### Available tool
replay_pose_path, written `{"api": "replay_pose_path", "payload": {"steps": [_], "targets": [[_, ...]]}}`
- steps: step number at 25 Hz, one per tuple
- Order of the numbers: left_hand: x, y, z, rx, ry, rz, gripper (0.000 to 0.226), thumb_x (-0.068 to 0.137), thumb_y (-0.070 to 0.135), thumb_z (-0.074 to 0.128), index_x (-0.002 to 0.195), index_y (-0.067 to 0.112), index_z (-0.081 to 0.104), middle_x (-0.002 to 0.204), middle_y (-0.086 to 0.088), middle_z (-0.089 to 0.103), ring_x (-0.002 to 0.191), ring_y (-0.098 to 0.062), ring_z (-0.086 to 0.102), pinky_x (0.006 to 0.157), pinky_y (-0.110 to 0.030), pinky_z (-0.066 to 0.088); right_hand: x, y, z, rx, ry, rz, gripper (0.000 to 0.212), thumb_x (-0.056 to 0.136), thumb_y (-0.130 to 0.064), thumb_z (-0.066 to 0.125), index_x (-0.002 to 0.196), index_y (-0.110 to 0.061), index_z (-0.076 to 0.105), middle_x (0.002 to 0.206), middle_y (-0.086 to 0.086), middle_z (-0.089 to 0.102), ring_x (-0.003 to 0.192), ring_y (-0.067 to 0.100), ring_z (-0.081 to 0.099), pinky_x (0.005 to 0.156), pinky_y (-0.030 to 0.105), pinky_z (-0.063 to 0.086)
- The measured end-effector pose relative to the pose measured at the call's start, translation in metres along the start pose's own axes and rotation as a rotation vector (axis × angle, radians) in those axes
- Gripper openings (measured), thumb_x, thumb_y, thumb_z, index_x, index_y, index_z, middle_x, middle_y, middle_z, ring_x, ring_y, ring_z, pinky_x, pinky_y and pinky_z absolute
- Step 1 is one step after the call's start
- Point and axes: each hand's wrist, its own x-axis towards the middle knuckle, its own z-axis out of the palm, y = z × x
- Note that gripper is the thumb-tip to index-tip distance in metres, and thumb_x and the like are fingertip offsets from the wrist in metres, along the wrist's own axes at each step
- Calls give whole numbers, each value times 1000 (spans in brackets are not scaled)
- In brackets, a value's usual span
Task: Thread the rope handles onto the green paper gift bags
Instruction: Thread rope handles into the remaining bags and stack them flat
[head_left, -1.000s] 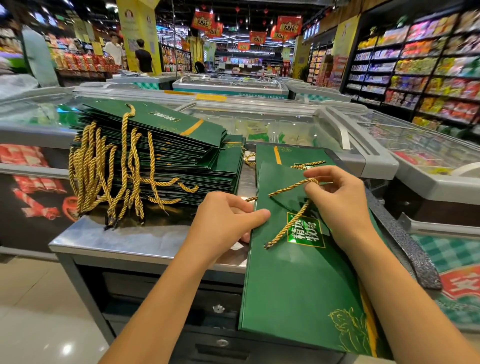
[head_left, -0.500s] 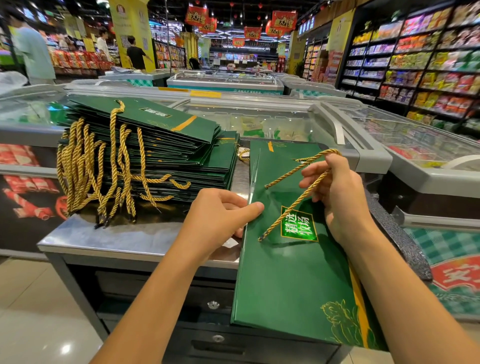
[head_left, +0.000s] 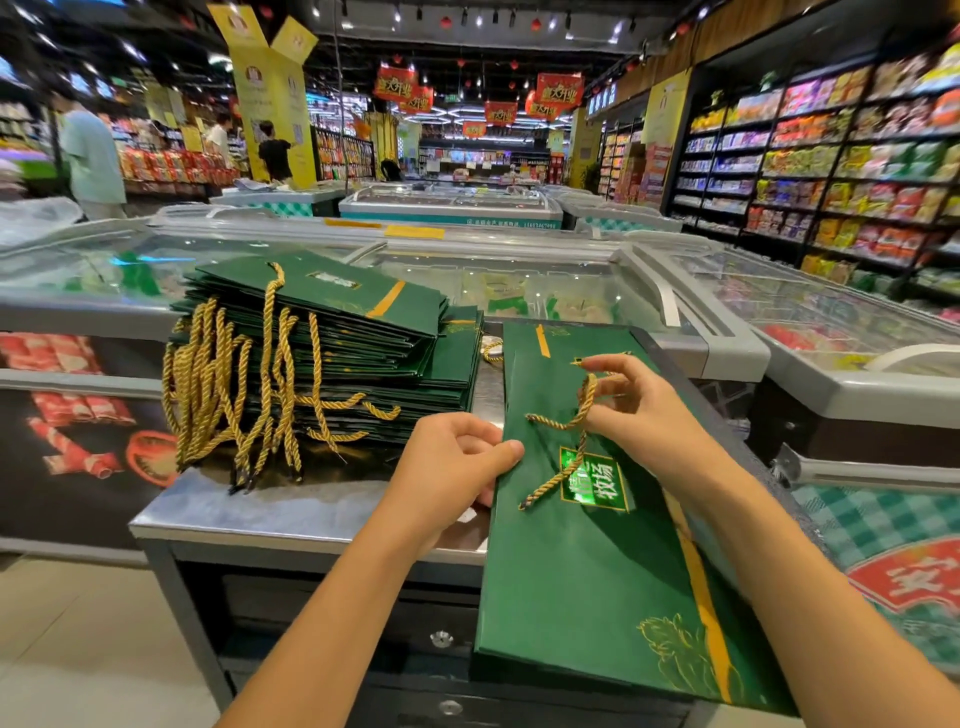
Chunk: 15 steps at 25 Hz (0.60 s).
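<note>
Left hand (head_left: 449, 470) is pinching the bag (head_left: 571, 582) at its left edge, steadying it. Right hand (head_left: 647, 415) is pinching the rope (head_left: 553, 480), likely for threading.

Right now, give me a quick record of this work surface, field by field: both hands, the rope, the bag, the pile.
Left hand: grips the left edge of the green bag, thumb on top
Right hand: pinches the gold rope above the bag
Gold rope: loose end lies on the bag's face
Green bag: flat, overhanging the steel table
Stack of bags: on the table, left of the hands, gold handles hanging down
</note>
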Motion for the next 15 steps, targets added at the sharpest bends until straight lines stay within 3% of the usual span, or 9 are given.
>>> {"api": "replay_pose_path", "payload": {"steps": [2,8,12,15], "targets": [[1,1,-3,-73,47,-9,14,88,11,74,95,0,67,71,-14,70,59,-18,63,54,-26,49,-6,-7,-7,-102,-48,30,46,86,-6,70,124,-27,57,115,6,63,92,17,66,88,35,57],[-7,12,-5,-252,79,-22,12,94,12,67,99,2,68,71,-9,73,58,-16,65,53,-26,51,-60,-23,-12,-268,-72,11,26,92,-37,70,117,-33,62,110,-10,65,102,7,65,86,24,53],[-14,23,-3,-347,8,40,23,102,23,55,99,14,76,88,-12,73,76,-26,63,67,-36,51,-77,-38,-4,-248,-110,17,45,85,-68,59,120,-41,61,114,-19,65,106,-4,60,90,22,49],[-21,42,-1,-325,-74,176,32,106,22,42,113,20,74,105,-10,76,101,-27,70,89,-41,50,-78,-61,-10,-106,-93,43,56,78,-77,46,119,-42,61,116,-21,66,107,-7,60,91,22,47]]}}
